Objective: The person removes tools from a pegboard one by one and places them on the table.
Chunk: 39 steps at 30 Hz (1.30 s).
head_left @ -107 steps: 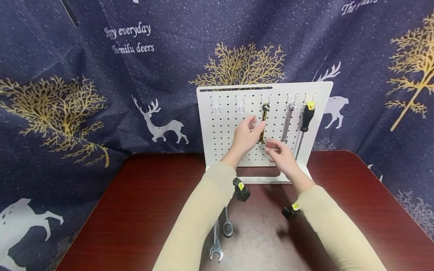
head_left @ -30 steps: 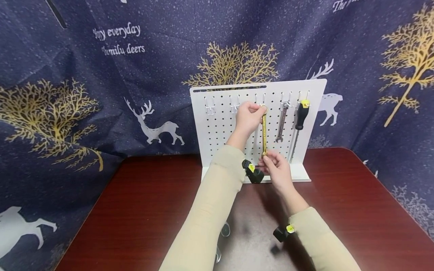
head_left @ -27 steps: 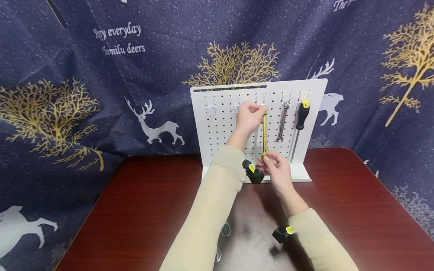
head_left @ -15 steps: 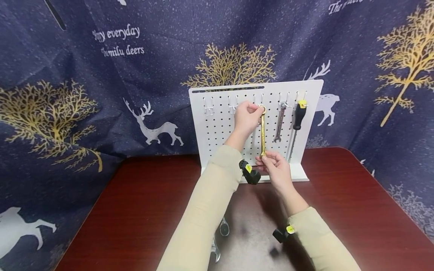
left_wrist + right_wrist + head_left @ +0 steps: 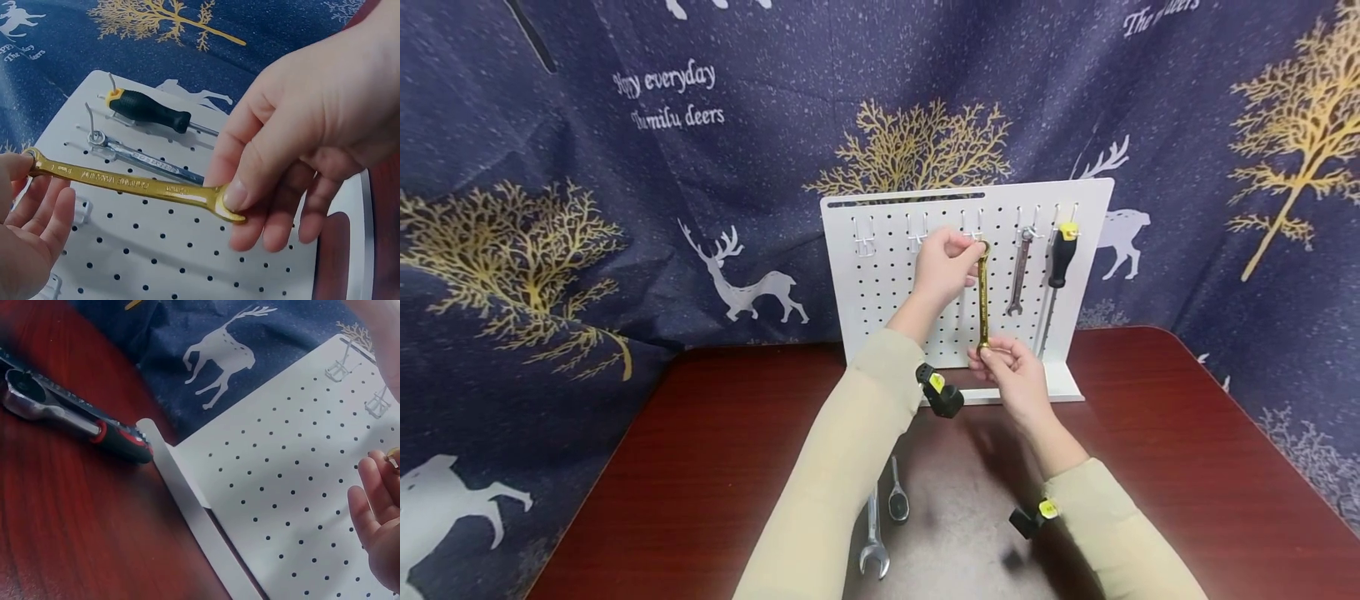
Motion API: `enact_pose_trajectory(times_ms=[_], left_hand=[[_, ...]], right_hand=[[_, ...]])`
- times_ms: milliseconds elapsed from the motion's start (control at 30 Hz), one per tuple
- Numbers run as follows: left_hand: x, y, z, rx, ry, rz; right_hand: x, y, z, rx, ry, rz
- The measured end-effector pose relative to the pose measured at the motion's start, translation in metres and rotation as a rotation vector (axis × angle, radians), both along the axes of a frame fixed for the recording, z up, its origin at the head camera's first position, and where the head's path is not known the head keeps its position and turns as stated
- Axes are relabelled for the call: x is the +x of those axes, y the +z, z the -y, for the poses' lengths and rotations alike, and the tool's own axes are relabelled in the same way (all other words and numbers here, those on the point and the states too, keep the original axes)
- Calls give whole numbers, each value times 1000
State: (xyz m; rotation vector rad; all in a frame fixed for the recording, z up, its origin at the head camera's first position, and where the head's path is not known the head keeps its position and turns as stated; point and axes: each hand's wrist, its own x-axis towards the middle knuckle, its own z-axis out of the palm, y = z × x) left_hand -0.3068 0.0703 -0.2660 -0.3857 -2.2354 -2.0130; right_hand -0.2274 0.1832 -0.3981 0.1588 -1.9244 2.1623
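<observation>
A gold combination wrench [image 5: 983, 296] hangs upright between both hands in front of the white pegboard [image 5: 895, 292]. My left hand [image 5: 943, 265] pinches its ring end at the top, just below a wire hook. The fingers and thumb of my right hand [image 5: 1017, 375] pinch the open end at the bottom. In the left wrist view the wrench [image 5: 125, 181] lies across the picture, its jaw end under the right thumb [image 5: 235, 195]. The right wrist view catches only a bit of it beside the right hand [image 5: 381, 512].
To the right on the board hang a silver wrench [image 5: 1020, 275] and a black-and-yellow screwdriver [image 5: 1062, 258]. Two wire hooks [image 5: 865, 242] sit at its left. On the table [image 5: 722, 433], a large wrench [image 5: 873, 537] and a ratchet [image 5: 898, 502] lie beside my left forearm.
The gold wrench hung on the board with both hands near it; now both hands hold it off the hook. Lately the left forearm has shifted left, uncovering more of the tools on the table.
</observation>
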Motion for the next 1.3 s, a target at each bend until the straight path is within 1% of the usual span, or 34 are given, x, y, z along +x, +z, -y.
enact_pose_trajectory(times_ms=[100, 267, 500, 633, 867, 1033, 1300], left_hand=[[1, -6, 4, 9, -12, -4], [1, -18, 9, 11, -33, 15], [3, -32, 17, -30, -58, 50], [5, -39, 23, -64, -73, 51], [10, -50, 34, -95, -103, 55], [14, -58, 41, -117, -136, 61], [20, -69, 50, -141, -175, 78]], right_hand=[[2, -4, 0, -1, 9, 6], [5, -13, 1, 12, 48, 29], [8, -26, 2, 62, 95, 67], [10, -30, 3, 81, 137, 80], [14, -37, 5, 143, 209, 106], [17, -42, 7, 166, 266, 126], [21, -47, 10, 255, 303, 141]])
